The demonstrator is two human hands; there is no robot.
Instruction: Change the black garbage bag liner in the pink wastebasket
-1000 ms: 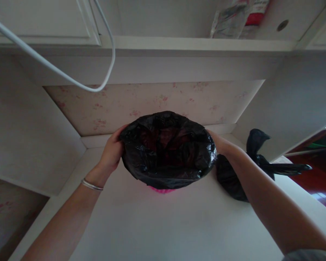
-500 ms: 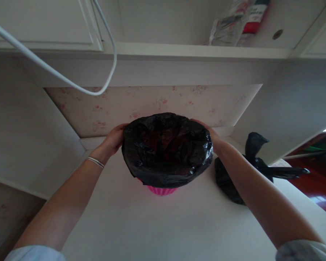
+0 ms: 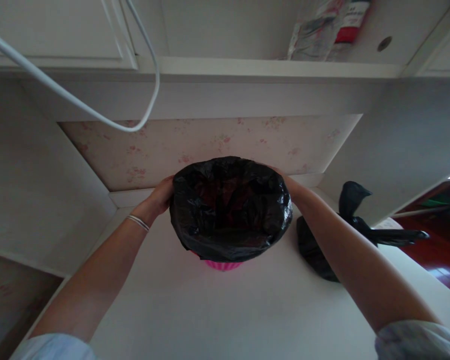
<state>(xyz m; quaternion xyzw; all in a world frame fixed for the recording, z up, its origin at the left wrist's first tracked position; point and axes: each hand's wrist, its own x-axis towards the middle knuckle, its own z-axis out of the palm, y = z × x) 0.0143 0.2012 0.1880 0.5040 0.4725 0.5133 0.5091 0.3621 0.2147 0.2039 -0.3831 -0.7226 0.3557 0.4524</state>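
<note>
**Between the left hand (image 3: pixel 162 196) and the right hand (image 3: pixel 288 186): a pink wastebasket (image 3: pixel 224 266) in a black plastic liner (image 3: pixel 228 244)**

The wastebasket is over the white tabletop (image 3: pixel 225 315), its mouth facing up toward the wearer; whether its base touches that surface is hidden. The liner folds over the rim, leaving only a strip of ribbed pink below. The oval mouth's long axis runs from hand to hand, with neither hand clearly nearer. The left hand touches the wastebasket's left side; the right hand is at its right, toward the far edge. The fingers are mostly behind the liner, so I cannot tell whether either is clenched on the rim or only pressing.

A silver bangle (image 3: pixel 138 222) circles the wrist left of the wastebasket. To its right, partly behind the right forearm, sits a knotted black bag (image 3: pixel 315 252). Behind it is floral wallpaper (image 3: pixel 217 140); above and to its left loops a white cable (image 3: pixel 97 116); above and to its right, a clear plastic packet (image 3: pixel 311 37) rests on a shelf (image 3: pixel 228 66).
</note>
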